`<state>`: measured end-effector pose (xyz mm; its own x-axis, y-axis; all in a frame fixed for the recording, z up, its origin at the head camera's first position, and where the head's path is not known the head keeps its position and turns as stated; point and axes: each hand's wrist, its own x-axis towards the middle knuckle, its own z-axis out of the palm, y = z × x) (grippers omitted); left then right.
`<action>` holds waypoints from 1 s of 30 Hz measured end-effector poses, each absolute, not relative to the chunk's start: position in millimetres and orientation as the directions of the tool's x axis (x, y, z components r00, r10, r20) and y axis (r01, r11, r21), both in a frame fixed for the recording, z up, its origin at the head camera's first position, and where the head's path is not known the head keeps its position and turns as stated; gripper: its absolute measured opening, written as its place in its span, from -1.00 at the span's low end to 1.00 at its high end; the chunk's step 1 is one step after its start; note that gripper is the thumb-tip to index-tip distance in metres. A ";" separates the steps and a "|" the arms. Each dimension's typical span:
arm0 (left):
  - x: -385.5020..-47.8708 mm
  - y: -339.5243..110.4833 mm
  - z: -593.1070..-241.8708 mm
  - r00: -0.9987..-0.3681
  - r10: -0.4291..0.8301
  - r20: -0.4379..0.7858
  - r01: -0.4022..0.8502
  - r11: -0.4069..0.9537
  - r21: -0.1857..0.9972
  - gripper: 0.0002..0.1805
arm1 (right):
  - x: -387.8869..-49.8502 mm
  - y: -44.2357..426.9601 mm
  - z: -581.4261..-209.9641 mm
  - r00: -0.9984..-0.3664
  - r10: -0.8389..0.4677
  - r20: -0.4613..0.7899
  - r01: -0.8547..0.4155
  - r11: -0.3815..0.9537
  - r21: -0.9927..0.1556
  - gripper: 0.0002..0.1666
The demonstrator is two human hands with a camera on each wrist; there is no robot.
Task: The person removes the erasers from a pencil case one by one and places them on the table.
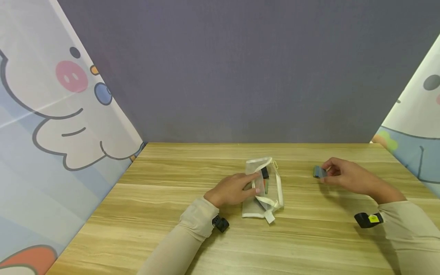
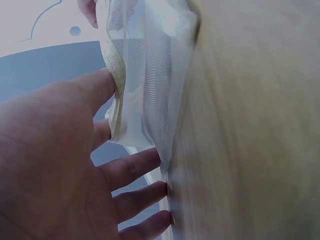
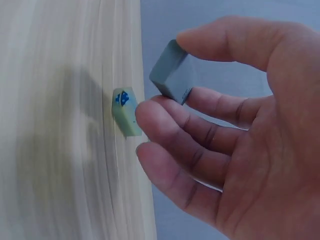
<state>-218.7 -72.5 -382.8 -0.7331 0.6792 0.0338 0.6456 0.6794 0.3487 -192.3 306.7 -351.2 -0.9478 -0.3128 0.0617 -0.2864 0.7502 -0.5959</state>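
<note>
A white mesh zip pouch (image 1: 277, 191) lies on the table with its mouth spread. My left hand (image 1: 235, 189) pinches the zipper edge between thumb and index finger, as the left wrist view shows; its other fingertips touch the pouch's lower side. Inside the pouch are a black item (image 1: 264, 172) and a green piece (image 1: 266, 186) beside something orange. Farther right, my right hand (image 1: 350, 176) pinches a small grey block (image 3: 172, 75) between thumb and fingers, above the table. Below it, a pale green block (image 3: 126, 112) with a blue mark rests on the wood.
The wood-grain table (image 1: 144, 225) runs back to a dark grey panel (image 1: 237, 72). Printed cartoon sheets (image 1: 62, 114) stand along the left and right sides. A white tag (image 1: 269, 217) and a zipper pull loop (image 1: 275, 165) stick out from the pouch.
</note>
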 end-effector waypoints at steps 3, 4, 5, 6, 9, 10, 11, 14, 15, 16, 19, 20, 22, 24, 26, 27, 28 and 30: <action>-219.2 -72.4 -382.8 -0.733 0.680 0.034 0.646 0.679 0.348 -0.33 | -193.3 309.7 -352.9 -0.950 -0.309 0.041 -0.273 0.764 -0.585 -0.52; -219.2 -72.3 -382.6 -0.733 0.679 0.035 0.646 0.679 0.348 -0.33 | -193.4 310.4 -353.5 -0.951 -0.306 0.032 -0.267 0.768 -0.582 -0.52; -219.4 -72.4 -382.7 -0.733 0.680 0.034 0.647 0.679 0.347 -0.33 | -193.7 311.4 -354.4 -0.952 -0.306 0.023 -0.262 0.772 -0.580 -0.51; -219.4 -72.3 -382.6 -0.732 0.680 0.034 0.647 0.679 0.348 -0.33 | -193.9 312.3 -355.1 -0.952 -0.306 0.013 -0.257 0.776 -0.576 -0.50; -219.7 -72.5 -382.6 -0.732 0.681 0.031 0.646 0.678 0.350 -0.33 | -194.9 314.2 -356.8 -0.953 -0.304 -0.005 -0.247 0.784 -0.569 -0.49; -219.7 -72.6 -382.4 -0.733 0.680 0.031 0.645 0.679 0.352 -0.33 | -195.3 314.8 -357.4 -0.953 -0.303 -0.006 -0.247 0.786 -0.567 -0.50; -219.7 -72.6 -382.3 -0.733 0.679 0.030 0.643 0.679 0.354 -0.33 | -195.6 315.6 -357.9 -0.953 -0.303 -0.007 -0.247 0.788 -0.564 -0.50; -219.9 -72.5 -382.1 -0.735 0.678 0.028 0.642 0.681 0.354 -0.33 | -195.8 317.9 -359.1 -0.955 -0.297 0.000 -0.248 0.797 -0.551 -0.50; -219.7 -72.6 -382.3 -0.734 0.678 0.030 0.643 0.680 0.353 -0.33 | -195.8 318.9 -359.8 -0.954 -0.299 0.000 -0.250 0.798 -0.548 -0.50; -219.6 -72.7 -382.4 -0.734 0.678 0.030 0.643 0.680 0.352 -0.33 | -195.7 319.8 -360.6 -0.956 -0.294 0.000 -0.247 0.802 -0.544 -0.50; -219.5 -73.0 -382.7 -0.733 0.680 0.032 0.645 0.679 0.350 -0.32 | -195.8 321.5 -363.4 -0.954 -0.299 0.006 -0.257 0.810 -0.526 -0.50; -219.5 -73.1 -382.8 -0.732 0.680 0.032 0.646 0.678 0.351 -0.32 | -196.1 321.4 -364.4 -0.955 -0.297 0.007 -0.257 0.815 -0.520 -0.50; -219.5 -73.5 -383.0 -0.733 0.680 0.031 0.645 0.678 0.353 -0.32 | -196.7 321.0 -366.4 -0.953 -0.301 0.015 -0.267 0.819 -0.509 -0.51; -219.4 -73.8 -383.2 -0.733 0.679 0.030 0.643 0.678 0.355 -0.32 | -197.3 320.4 -367.9 -0.952 -0.307 0.020 -0.275 0.821 -0.501 -0.51; -219.5 -74.0 -383.4 -0.732 0.681 0.028 0.644 0.678 0.355 -0.32 | -197.5 320.3 -368.7 -0.953 -0.303 0.024 -0.276 0.827 -0.489 -0.50; -219.2 -74.2 -383.3 -0.731 0.681 0.029 0.645 0.677 0.355 -0.32 | -197.5 320.5 -368.8 -0.954 -0.299 0.024 -0.273 0.832 -0.484 -0.50; -219.1 -74.3 -383.0 -0.731 0.682 0.029 0.645 0.676 0.356 -0.32 | -197.4 320.9 -368.7 -0.956 -0.294 0.022 -0.268 0.837 -0.478 -0.49; -218.9 -74.1 -382.4 -0.729 0.684 0.030 0.647 0.673 0.358 -0.32 | -197.0 321.7 -368.2 -0.960 -0.281 0.018 -0.257 0.846 -0.467 -0.48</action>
<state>-218.9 -74.1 -382.4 -0.7285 0.6844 0.0300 0.6472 0.6732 0.3577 -197.0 321.7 -368.2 -0.9595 -0.2811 0.0178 -0.2566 0.8461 -0.4673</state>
